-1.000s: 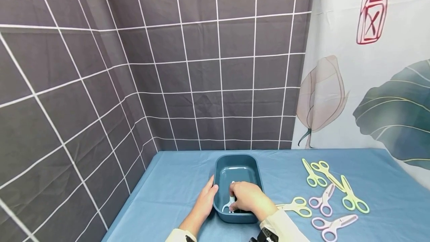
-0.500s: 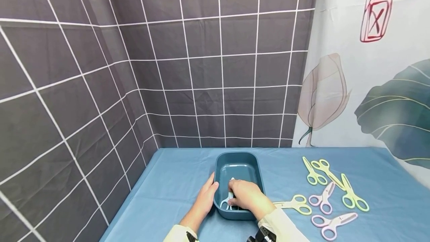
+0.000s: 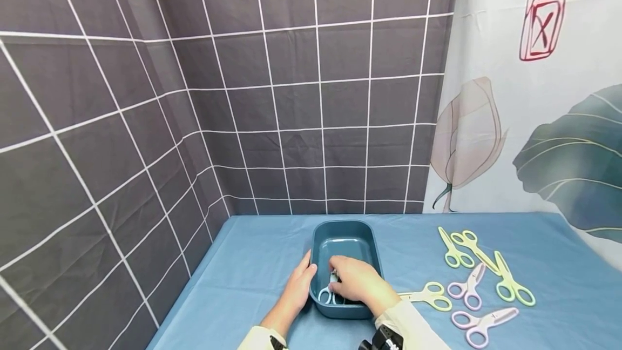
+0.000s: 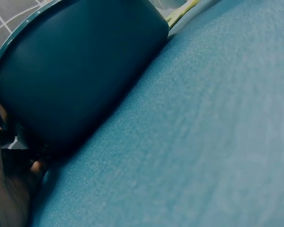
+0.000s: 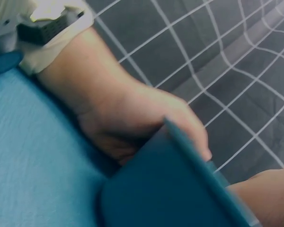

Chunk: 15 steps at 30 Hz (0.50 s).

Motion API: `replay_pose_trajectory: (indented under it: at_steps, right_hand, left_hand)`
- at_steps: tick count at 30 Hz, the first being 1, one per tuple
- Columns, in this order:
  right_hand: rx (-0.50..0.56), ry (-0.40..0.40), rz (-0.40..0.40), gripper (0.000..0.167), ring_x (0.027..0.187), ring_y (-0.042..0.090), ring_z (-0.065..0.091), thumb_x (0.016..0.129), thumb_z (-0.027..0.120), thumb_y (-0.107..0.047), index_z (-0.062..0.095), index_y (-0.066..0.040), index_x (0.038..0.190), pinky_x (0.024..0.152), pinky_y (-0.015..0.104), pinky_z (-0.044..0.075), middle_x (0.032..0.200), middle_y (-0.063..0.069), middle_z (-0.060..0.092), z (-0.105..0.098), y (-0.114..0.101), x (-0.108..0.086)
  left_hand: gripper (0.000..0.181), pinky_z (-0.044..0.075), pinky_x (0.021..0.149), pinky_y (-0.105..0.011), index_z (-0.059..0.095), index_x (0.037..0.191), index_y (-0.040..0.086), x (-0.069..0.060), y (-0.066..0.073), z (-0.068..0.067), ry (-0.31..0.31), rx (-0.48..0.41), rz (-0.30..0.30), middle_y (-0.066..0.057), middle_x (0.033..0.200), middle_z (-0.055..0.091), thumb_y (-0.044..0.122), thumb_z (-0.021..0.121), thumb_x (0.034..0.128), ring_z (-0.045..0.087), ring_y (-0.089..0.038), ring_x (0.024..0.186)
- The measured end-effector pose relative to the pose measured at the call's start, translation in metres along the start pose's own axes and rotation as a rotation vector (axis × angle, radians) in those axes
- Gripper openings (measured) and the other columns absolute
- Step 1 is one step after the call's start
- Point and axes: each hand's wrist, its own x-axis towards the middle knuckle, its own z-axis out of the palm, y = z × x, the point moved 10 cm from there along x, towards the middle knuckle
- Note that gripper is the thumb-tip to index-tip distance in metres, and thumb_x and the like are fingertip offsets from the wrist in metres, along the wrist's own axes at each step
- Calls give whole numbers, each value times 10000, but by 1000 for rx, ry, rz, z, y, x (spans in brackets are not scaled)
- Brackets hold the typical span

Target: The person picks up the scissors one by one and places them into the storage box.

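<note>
Scissors inside the bin are pinched by the right hand, left hand unclenched; six pairs seem left toward the tabletop's right edge.

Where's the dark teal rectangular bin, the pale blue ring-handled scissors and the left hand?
Dark teal rectangular bin [image 3: 346, 248]: head view, bare inside floor.
Pale blue ring-handled scissors [image 3: 332, 280]: head view, just beyond the rings.
Left hand [image 3: 296, 285]: head view, its back.

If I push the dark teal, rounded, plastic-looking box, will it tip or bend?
The box probably won't tip easily: it's low, with a wide floor. It's likely stiff, since its wall looks straight where the left hand touches.
</note>
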Motion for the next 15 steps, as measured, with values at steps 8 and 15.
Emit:
replay_pose_trajectory:
  at_steps: [8, 15]
  right_hand:
    - [43, 104, 32, 187, 837, 203, 620, 877, 778, -232, 660, -127, 977, 745, 451, 526, 997, 60, 697, -31, 16, 2]
    - [76, 180, 141, 119, 903, 220, 668, 906, 756, -232, 695, -167, 985, 798, 457, 545, 1016, 11, 715, -55, 43, 1]
  left_hand:
    - [525, 338, 1145, -507, 373, 1529, -35, 0, 8, 0, 21, 22, 109, -276, 1512, 436, 190, 414, 1056, 394, -416, 1402]
    - [518, 270, 1185, -509, 365, 1530, -48, 0, 2, -1, 29, -19, 16, -253, 1550, 397, 142, 434, 1054, 322, -432, 1447]
